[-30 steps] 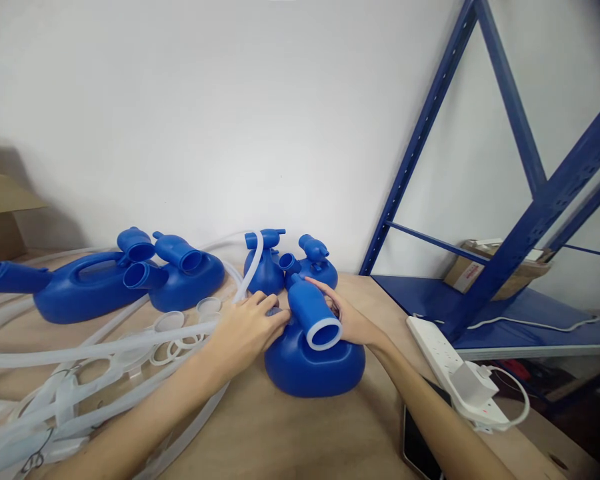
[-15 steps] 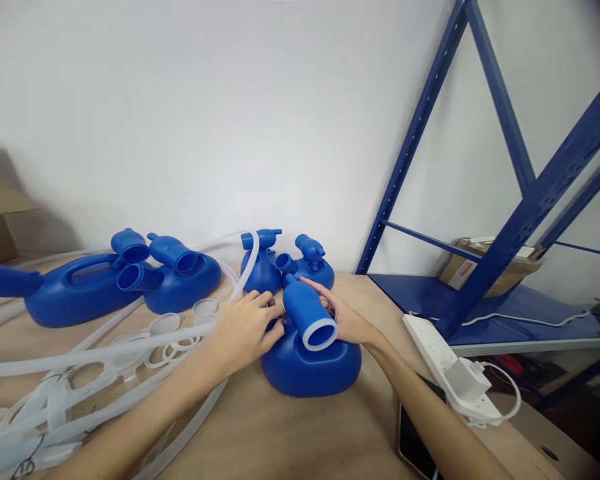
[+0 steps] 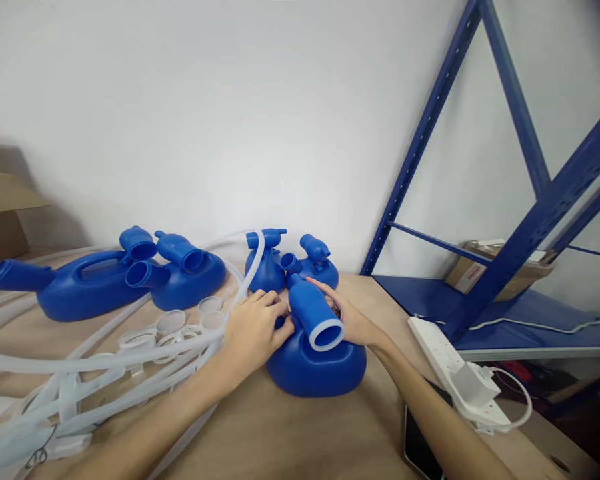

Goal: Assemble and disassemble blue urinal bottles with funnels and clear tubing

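A blue plastic urinal bottle [image 3: 316, 373] stands on the table in front of me. Across its top lies a blue spout piece [image 3: 312, 303] whose open end, rimmed with a white ring [image 3: 327, 335], faces me. My left hand [image 3: 257, 327] is closed at the bottle's left side, fingers curled around its neck, which they mostly hide. My right hand [image 3: 347, 317] grips the spout piece from behind and the right, index finger stretched along its far end. The other right fingers are partly hidden. Behind stand two more blue bottles [image 3: 266, 270], with spout pieces on top.
Two blue bottles [image 3: 87, 293] stand at the left. Clear tubes [image 3: 105, 360], white rings and round caps [image 3: 171, 322] cover the left side. At the right are a power strip [image 3: 440, 353], a phone [image 3: 420, 440] and a blue metal shelf [image 3: 425, 300]. A cardboard box [image 3: 3, 193] sits far left.
The view has turned slightly left, so everything sits a little further right. Both hands keep nearly the same hold on the bottle and spout piece.
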The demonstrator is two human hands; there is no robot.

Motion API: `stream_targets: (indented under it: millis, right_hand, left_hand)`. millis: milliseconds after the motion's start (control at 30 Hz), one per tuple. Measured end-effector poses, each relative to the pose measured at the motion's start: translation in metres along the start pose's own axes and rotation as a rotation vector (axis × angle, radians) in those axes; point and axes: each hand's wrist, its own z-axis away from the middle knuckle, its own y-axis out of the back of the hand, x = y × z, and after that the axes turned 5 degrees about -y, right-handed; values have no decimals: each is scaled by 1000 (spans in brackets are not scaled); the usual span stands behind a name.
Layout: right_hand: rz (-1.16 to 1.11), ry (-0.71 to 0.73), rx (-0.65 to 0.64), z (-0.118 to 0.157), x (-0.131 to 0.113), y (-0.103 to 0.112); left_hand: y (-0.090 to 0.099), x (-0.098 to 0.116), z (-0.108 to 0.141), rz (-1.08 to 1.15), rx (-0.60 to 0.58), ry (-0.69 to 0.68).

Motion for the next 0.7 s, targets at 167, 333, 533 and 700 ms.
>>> stream_targets:
  millis: [167, 333, 533, 700]
  right_hand:
    - [19, 3, 7, 1, -2, 0]
    - [14, 16, 0, 2, 1, -1]
    - [24, 24, 11, 1, 2, -2]
    - [10, 20, 0, 0, -1, -1]
  left_hand:
    - [0, 0, 0, 36, 25, -1]
    - [-1, -2, 0, 31, 29, -22]
    - [2, 2, -1, -7, 9, -22]
    - [0, 3, -1, -23, 5, -8]
